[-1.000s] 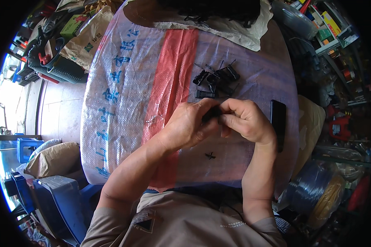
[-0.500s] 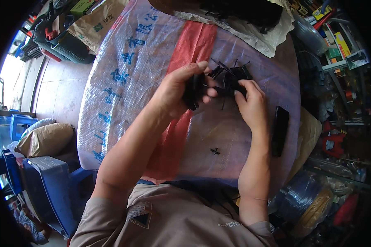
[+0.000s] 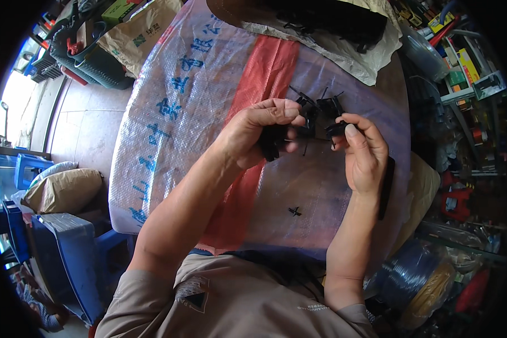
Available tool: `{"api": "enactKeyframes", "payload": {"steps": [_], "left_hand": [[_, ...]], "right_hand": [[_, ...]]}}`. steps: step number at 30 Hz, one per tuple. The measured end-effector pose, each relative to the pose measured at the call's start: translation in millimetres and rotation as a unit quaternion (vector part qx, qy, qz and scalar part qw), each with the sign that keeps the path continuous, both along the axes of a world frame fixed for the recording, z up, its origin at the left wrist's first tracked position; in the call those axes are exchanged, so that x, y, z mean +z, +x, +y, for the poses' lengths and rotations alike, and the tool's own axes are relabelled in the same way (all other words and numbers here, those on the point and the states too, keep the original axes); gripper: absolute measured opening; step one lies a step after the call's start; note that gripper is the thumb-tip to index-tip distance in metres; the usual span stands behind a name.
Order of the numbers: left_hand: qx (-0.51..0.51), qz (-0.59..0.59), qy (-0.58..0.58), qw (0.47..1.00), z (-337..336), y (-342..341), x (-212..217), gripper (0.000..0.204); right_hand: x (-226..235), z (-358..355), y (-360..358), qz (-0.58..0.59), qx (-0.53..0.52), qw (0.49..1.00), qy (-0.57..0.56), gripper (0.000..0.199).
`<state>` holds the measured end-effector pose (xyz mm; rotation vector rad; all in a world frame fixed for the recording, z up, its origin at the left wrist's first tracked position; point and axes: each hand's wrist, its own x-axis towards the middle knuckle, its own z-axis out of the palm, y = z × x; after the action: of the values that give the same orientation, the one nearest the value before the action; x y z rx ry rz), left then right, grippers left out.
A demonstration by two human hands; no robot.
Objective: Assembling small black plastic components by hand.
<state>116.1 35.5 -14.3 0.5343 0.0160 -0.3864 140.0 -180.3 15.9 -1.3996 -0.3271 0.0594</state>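
Grey-brown cloth covers the person's torso in a soft, creased shirt (image 3: 248, 301), nearest the camera. Beyond its hem spreads a woven plastic sheet (image 3: 163, 169), translucent, glossy and finely wrinkled, with blue handwritten characters down its left side and a flat red band (image 3: 267, 73) running lengthwise. A small black cross-shaped piece (image 3: 294, 212) lies on the sheet, between the forearms. Right of it, a smooth, dark oblong slab (image 3: 387, 188) is partly hidden by the right wrist. The left hand (image 3: 253, 132) curls loosely around a clutch of black parts (image 3: 271, 141), its thumb laid along the top. The right hand (image 3: 366, 152) pinches one small black part (image 3: 337, 129) between thumb and fingers, the other fingers bent. Just past both hands sits a loose pile of black parts (image 3: 321, 107), angular, with thin prongs sticking up. Farther off, a crumpled, pale-lined sack (image 3: 372, 65) lies open, showing a dark mass of black pieces (image 3: 332, 22).
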Motion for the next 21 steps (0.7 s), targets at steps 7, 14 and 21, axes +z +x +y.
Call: {"api": "enactKeyframes", "payload": {"steps": [7,14,21], "left_hand": [[0.103,0.062,-0.058,0.991,8,4,11,0.025],[0.100,0.040,0.001,0.994,4,1,10,0.026],[0.116,-0.165,0.448,0.871,-10,-12,26,0.045]], "right_hand": [[-4,-1,3,0.011,-0.002,0.999,0.036,0.021],[-8,11,0,0.003,0.008,0.997,0.074,0.020],[-10,17,-3,-0.033,-0.015,0.998,0.059,0.016]]}}
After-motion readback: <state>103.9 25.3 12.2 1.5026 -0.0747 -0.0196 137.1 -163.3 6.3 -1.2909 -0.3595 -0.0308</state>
